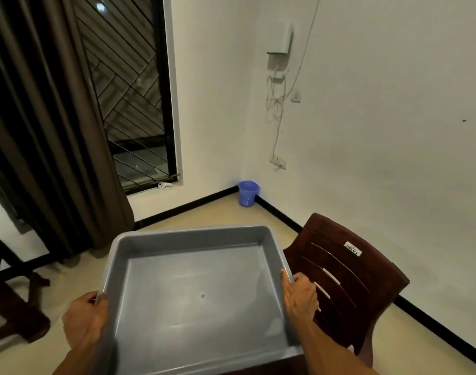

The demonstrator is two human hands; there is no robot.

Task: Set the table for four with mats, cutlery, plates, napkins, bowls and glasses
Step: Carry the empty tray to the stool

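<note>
A large grey plastic tub fills the lower middle of the head view, held up in front of me with nothing inside it. My left hand grips its left rim, fingers curled over the edge. My right hand grips the right rim the same way. No mats, cutlery, plates, napkins, bowls or glasses are in sight.
A dark brown plastic chair stands just right of the tub, by the wall. Another dark chair is at the left edge. A brown curtain hangs over the window. A small blue bucket sits in the far corner.
</note>
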